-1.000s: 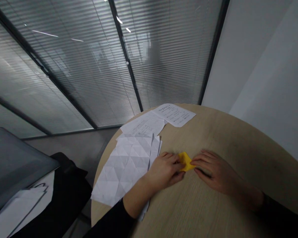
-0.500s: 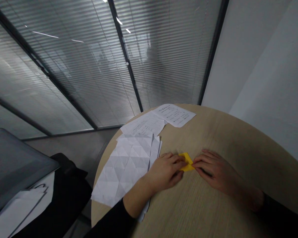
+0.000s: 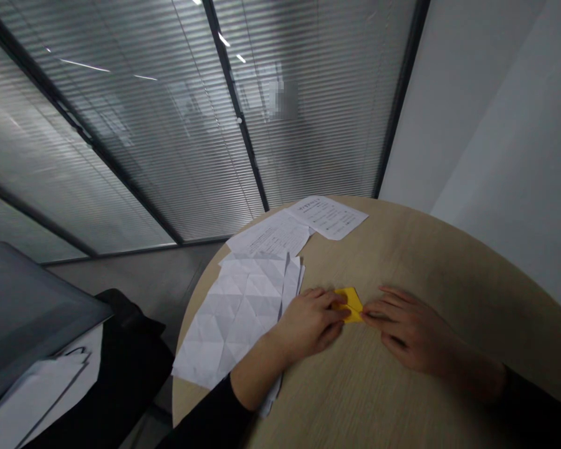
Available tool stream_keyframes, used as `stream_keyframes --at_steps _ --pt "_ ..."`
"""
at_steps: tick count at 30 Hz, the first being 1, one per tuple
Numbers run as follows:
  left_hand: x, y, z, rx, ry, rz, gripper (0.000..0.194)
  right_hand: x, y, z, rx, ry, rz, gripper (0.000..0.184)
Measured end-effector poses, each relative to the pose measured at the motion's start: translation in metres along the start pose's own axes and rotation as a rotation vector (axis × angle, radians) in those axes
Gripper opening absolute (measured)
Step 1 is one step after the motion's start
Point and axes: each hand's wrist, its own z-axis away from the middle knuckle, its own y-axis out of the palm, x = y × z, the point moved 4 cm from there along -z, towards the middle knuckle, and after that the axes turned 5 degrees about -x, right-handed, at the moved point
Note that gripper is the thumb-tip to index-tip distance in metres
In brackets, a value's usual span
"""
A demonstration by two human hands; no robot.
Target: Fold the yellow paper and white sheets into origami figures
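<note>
A small folded piece of yellow paper [image 3: 350, 304] lies on the wooden tabletop between my two hands. My left hand [image 3: 308, 322] rests to its left, with the fingertips on the paper's left part. From the right, my right hand [image 3: 414, 330] meets it, fingertips pressed against its right corner. The fingers hide part of the paper, so its folds are hard to make out. Under my left wrist lies a white sheet with a creased triangular pattern [image 3: 229, 318].
The round light-wood table [image 3: 430, 262] also carries printed white sheets [image 3: 327, 217] at its far edge. At the lower left stand a dark grey slab-like object [image 3: 28, 312] and white papers on something black. Slatted glass partitions and a white wall surround the table.
Less of the yellow paper shows at its right end, and my right hand's fingers sit slightly lower on it. The white sheets have not moved.
</note>
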Motion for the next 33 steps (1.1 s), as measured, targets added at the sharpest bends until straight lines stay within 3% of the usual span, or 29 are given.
stream_keyframes --at_steps 10,14,33 --pt "0.001 -0.002 0.000 0.005 -0.002 0.000 0.029 -0.011 -0.006 0.008 -0.080 0.106 -0.037 0.045" --pt "0.000 -0.003 -0.001 0.015 0.006 -0.003 0.029 -0.014 -0.006 0.007 -0.072 0.142 -0.028 0.050" --pt "0.003 0.000 0.005 -0.022 0.005 0.060 0.028 0.003 -0.001 0.006 0.065 0.002 -0.095 0.059"
